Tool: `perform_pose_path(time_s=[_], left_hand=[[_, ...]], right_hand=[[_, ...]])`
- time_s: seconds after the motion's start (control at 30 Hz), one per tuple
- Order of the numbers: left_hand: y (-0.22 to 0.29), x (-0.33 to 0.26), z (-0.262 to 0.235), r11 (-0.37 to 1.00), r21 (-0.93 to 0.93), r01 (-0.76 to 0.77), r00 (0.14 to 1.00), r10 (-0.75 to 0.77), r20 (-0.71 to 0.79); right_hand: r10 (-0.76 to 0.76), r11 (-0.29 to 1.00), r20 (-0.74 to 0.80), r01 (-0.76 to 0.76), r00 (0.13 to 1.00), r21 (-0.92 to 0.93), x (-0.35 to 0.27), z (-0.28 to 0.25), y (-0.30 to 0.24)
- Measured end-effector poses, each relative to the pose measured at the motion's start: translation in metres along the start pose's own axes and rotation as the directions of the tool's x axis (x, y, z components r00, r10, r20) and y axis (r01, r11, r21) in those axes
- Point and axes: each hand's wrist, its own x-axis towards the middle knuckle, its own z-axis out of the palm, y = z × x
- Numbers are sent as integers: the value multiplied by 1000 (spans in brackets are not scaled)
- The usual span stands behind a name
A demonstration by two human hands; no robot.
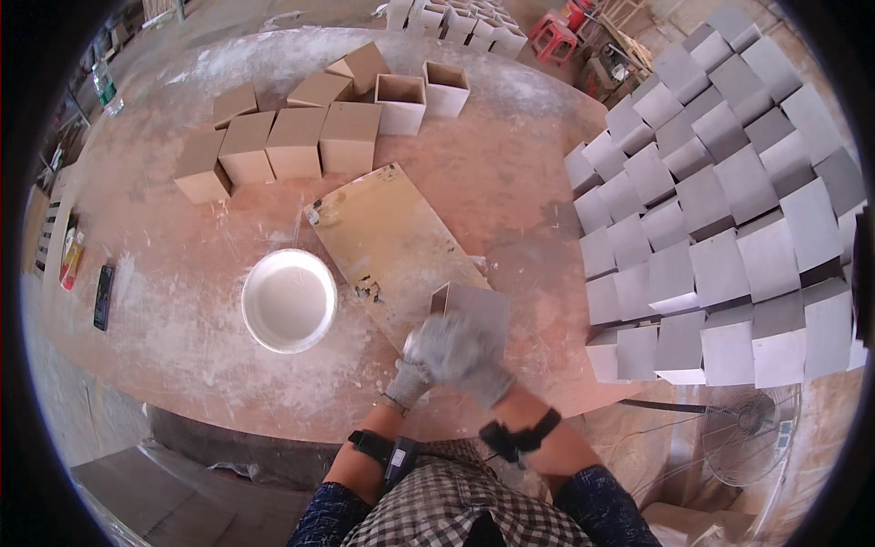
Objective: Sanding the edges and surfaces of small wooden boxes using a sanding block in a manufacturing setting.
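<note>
Both my hands wear grey work gloves and meet at the table's near side, over a grey box point(492, 305) with an open end. My left hand point(421, 349) lies against the near left of the box. Crossing in front of it, my right hand point(469, 365) is smeared by motion. The fingers of both hands are blurred or overlapped, so their grip does not show. Beyond the box, a yellowish board point(392, 223) with chipped, dark-spotted edges lies slanted on the table. A white round tub point(289, 301) with pale contents stands left of the board.
Several brown boxes point(296, 141) stand at the back, beside two open-topped ones point(401, 102). Stacked grey boxes point(715, 182) rise at the right. A phone point(104, 297) and a plastic bottle point(107, 89) are at the left edge. A fan point(743, 428) stands lower right.
</note>
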Motion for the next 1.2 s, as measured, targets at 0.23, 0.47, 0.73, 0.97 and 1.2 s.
perform_pose_path(time_s=[0.23, 0.47, 0.73, 0.97, 1.2], left_hand=[[11, 4, -11, 882, -396, 256, 966, -242, 86], [44, 25, -29, 970, 238, -48, 999, 42, 30], [88, 62, -51, 943, -176, 281, 960, -275, 61], [115, 80, -75, 812, -422, 403, 877, -474, -74], [78, 43, -52, 859, -468, 209, 968, -248, -23]], right_hand=[[276, 736, -303, 2, 912, 677, -62, -40, -41], [942, -118, 90, 69, 323, 991, -152, -49, -6], [963, 11, 13, -89, 268, 996, -154, -62, 10], [442, 890, -345, -357, 828, 283, -105, -46, 43], [274, 954, -99, -283, 957, -95, -38, -61, 53]])
